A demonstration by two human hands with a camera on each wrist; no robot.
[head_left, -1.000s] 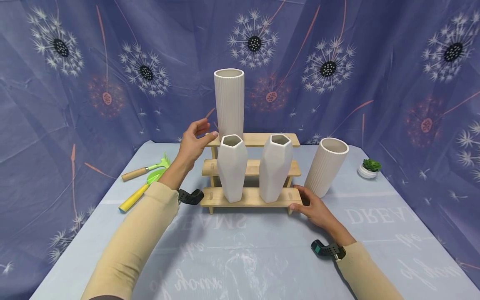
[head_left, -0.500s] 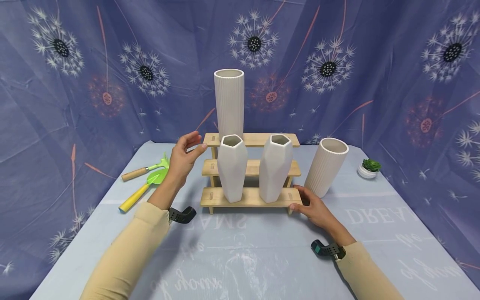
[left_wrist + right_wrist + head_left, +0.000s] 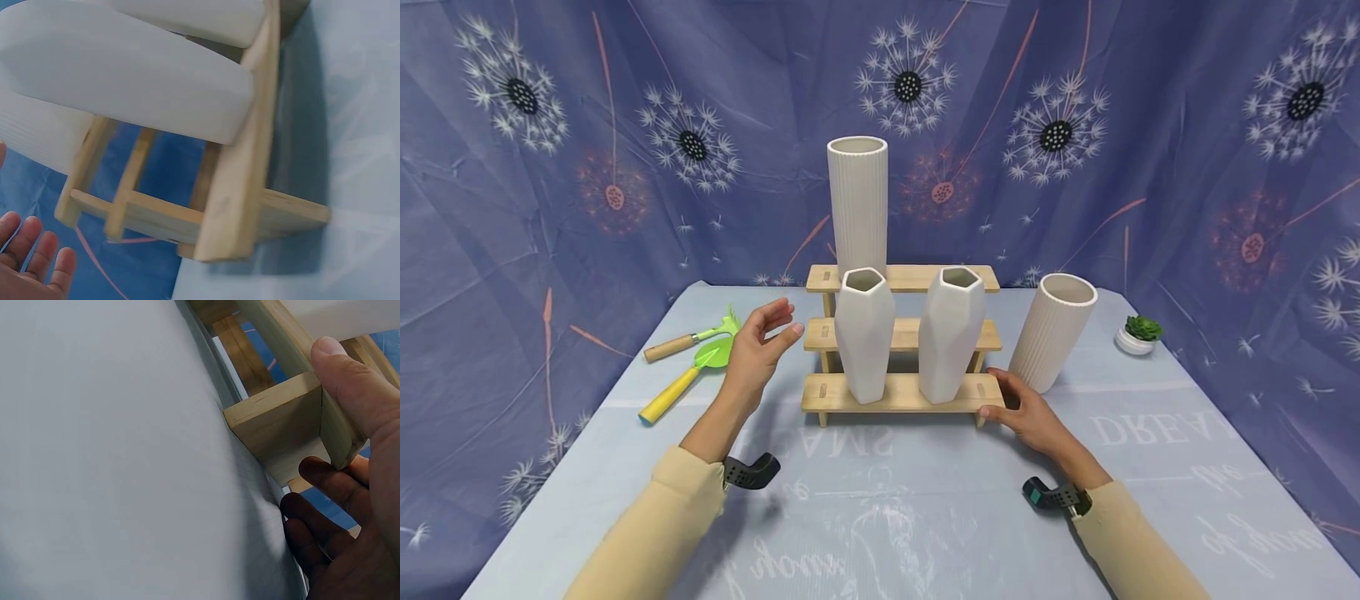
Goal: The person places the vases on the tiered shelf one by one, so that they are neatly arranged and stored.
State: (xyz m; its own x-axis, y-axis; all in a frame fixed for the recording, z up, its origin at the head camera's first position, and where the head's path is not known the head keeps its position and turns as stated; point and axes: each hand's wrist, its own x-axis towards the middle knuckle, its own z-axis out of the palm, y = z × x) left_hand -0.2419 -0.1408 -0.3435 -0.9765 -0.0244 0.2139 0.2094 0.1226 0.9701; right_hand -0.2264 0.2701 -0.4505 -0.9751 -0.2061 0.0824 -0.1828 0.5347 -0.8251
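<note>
A three-tier wooden plant stand [image 3: 901,390] stands mid-table. Two white faceted vases [image 3: 865,343] share its bottom step, and a tall ribbed white vase [image 3: 859,208] stands upright at the left of the top step. My right hand [image 3: 1028,418] grips the bottom step's right end; in the right wrist view the thumb [image 3: 353,384] lies over the board with fingers curled beneath. Just left of the stand, my left hand [image 3: 754,354] is raised, fingers loosely bent and holding nothing. Its fingers [image 3: 40,256] show apart from the stand in the left wrist view.
A second ribbed vase [image 3: 1051,337] leans in view right of the stand, behind my right hand. Farther right sits a small potted succulent [image 3: 1138,337]. At left lie a green hand rake [image 3: 672,347] and a yellow-handled trowel [image 3: 668,396]. A patterned curtain [image 3: 760,100] hangs behind.
My left hand has drawn away from beside the tall vase on the top step, moving down and left toward me. My right hand keeps its grip on the stand; the vases stay put.
</note>
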